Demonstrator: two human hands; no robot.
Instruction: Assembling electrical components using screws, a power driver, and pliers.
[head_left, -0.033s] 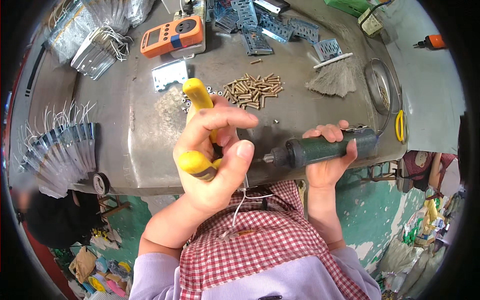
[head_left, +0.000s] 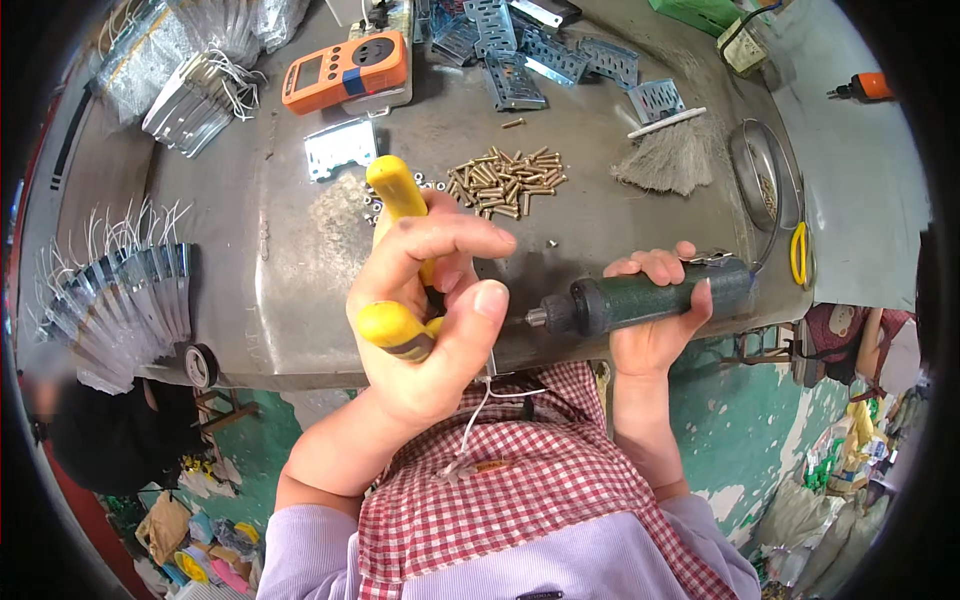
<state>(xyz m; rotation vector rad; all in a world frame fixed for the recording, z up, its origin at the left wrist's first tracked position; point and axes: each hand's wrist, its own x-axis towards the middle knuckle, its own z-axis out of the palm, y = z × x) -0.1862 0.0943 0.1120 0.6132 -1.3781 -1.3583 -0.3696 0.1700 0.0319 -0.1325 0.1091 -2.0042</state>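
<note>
My left hand (head_left: 428,370) is closed round a pair of pliers with thick yellow handles (head_left: 396,188); its jaws are hidden behind my fingers. White wires (head_left: 478,414) hang below that hand from a small metal piece, mostly hidden by it. In my right hand (head_left: 645,345) lies a dark green electric screwdriver (head_left: 632,303), gripped from below, its metal tip pointing left toward my left thumb but apart from it. Beyond my hands is a pile of brass-coloured screws (head_left: 505,182), with small nuts (head_left: 375,208) partly hidden behind the pliers.
An orange meter (head_left: 345,72) and perforated metal brackets (head_left: 515,80) lie at the back. Wired strips in clear bags (head_left: 120,300) fan out at left. At right are a brush (head_left: 665,150), a metal dish (head_left: 755,180) and yellow-handled scissors (head_left: 799,252). The table's near edge runs below my hands.
</note>
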